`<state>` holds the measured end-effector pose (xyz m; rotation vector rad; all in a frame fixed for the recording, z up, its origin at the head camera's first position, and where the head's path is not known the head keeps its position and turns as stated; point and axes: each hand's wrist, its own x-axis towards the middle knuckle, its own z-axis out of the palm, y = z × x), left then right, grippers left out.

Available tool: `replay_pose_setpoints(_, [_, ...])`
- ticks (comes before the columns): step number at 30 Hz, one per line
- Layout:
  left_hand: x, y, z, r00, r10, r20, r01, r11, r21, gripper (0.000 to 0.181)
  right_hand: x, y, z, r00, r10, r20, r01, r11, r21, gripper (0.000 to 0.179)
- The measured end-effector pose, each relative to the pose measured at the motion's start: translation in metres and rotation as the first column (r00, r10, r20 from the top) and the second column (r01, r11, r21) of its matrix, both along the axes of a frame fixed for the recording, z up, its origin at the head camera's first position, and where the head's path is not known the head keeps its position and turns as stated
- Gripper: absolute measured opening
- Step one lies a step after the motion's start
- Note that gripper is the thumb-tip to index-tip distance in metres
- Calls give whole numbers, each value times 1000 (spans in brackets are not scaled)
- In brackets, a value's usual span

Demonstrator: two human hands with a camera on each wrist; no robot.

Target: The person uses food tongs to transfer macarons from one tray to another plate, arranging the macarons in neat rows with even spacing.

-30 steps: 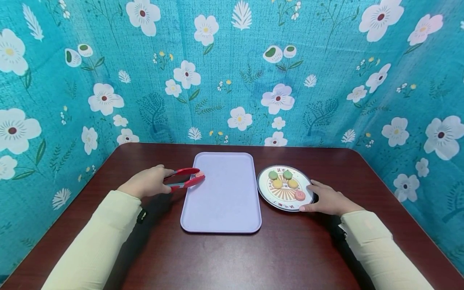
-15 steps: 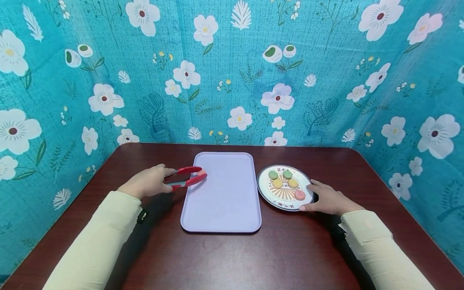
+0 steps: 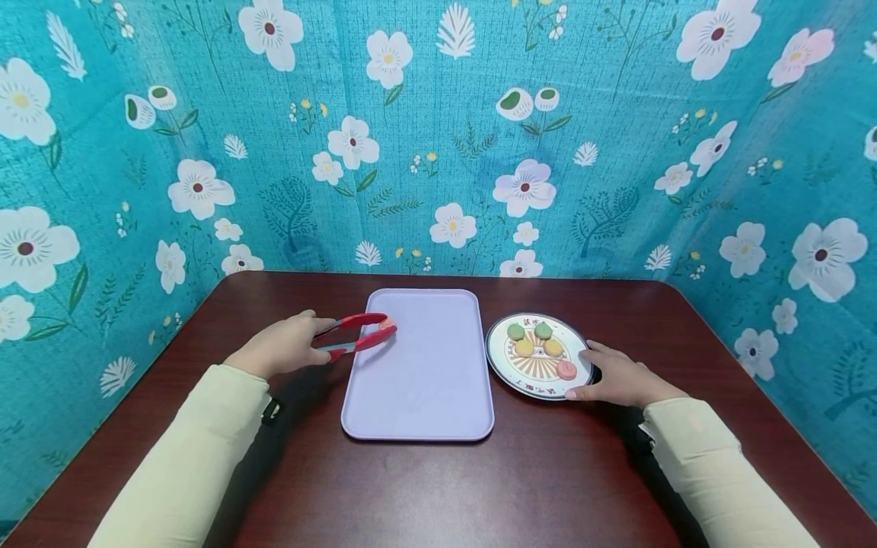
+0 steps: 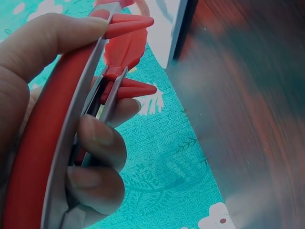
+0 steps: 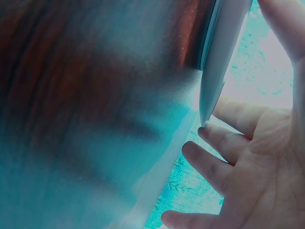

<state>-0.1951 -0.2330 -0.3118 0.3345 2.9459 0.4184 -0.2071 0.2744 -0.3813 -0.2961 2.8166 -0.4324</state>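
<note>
My left hand (image 3: 284,346) grips red tongs (image 3: 373,339) at the left side of a pale lavender tray (image 3: 425,388). Between the tong tips, over the tray's upper left, sits a small pink piece (image 3: 387,324) that looks like a macaron. The left wrist view shows the thumb and curled fingers around the tong handles (image 4: 45,138). My right hand (image 3: 620,377) touches the right rim of a round patterned plate (image 3: 503,367), its fingers spread and fairly straight at the plate's edge (image 5: 224,52). On the plate lie green macarons (image 3: 543,330), yellow macarons (image 3: 524,347) and one pink macaron (image 3: 566,370).
The tray and plate stand side by side on a dark reddish-brown table (image 3: 438,495). A turquoise floral cloth (image 3: 425,152) hangs behind the table and along both sides.
The tongs and the pink piece have shifted slightly right over the tray, with the left hand moving along. My right hand and the plate have stayed in place.
</note>
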Motion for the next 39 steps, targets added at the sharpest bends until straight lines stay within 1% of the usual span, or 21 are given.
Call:
replay_pose_setpoints(5, [1,4,-3,1000,2,2,-2,1000,13,75,2,-1,-1,1000,-2,2,2,1000,-10,113])
replay_pose_setpoints(10, [3,9,-6,1000,2,-12,-2,1000,22,74,2,-2,0,1000,-3,1,3,1000,-8,113])
replay_pose_setpoints(17, [1,14,-7,1000,-4,-8,4,1000,29,73,3,-3,1,1000,-2,0,2,1000,-12,112])
replay_pose_setpoints(20, [0,15,-7,1000,-12,-8,12,1000,20,73,3,-4,0,1000,1,-4,-1,1000,-14,112])
replay_pose_setpoints(31, [-1,17,-7,1000,-12,-1,12,1000,16,73,2,-2,0,1000,-3,-4,3,1000,-6,112])
replay_pose_setpoints(39, [3,23,-3,1000,-9,-23,9,1000,-10,72,2,-1,-1,1000,-1,-12,1,1000,1,112])
